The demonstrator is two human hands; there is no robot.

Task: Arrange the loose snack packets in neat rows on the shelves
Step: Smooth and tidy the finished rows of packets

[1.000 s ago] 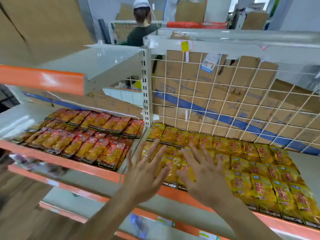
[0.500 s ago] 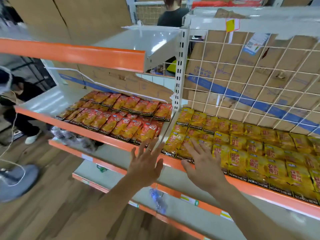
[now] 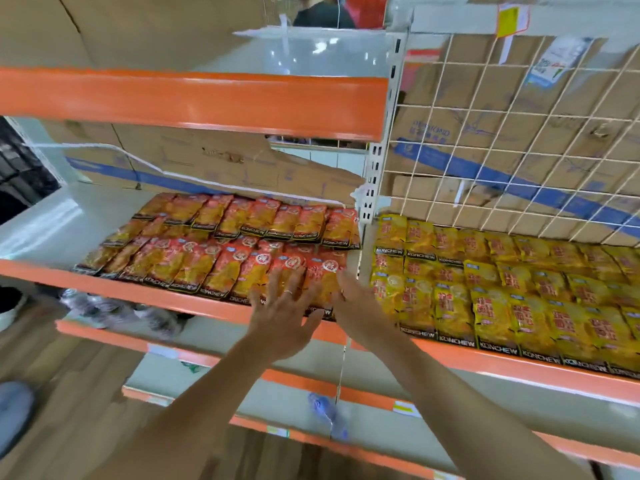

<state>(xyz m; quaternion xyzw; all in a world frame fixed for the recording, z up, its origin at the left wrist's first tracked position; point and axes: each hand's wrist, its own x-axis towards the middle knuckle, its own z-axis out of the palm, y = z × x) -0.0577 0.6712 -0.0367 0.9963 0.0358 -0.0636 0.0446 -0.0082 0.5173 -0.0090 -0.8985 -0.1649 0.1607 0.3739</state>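
Observation:
Red snack packets lie in overlapping rows on the left shelf, which has an orange front lip. Yellow snack packets fill the right shelf in rows. My left hand, fingers spread and straight with a ring on one, lies flat over the front right red packets. My right hand reaches in beside it, fingers straight, at the right end of the red front row near the divide between the two shelves. Neither hand holds a packet.
An orange-edged upper shelf overhangs the red packets. A white upright post splits the bays; a wire grid with cardboard behind backs the right bay. Lower shelves hold clear wrapped items. A person stands beyond the shelving.
Both hands have shifted left from the yellow packets onto the right end of the red packets. The view has swung left and closer to the shelf.

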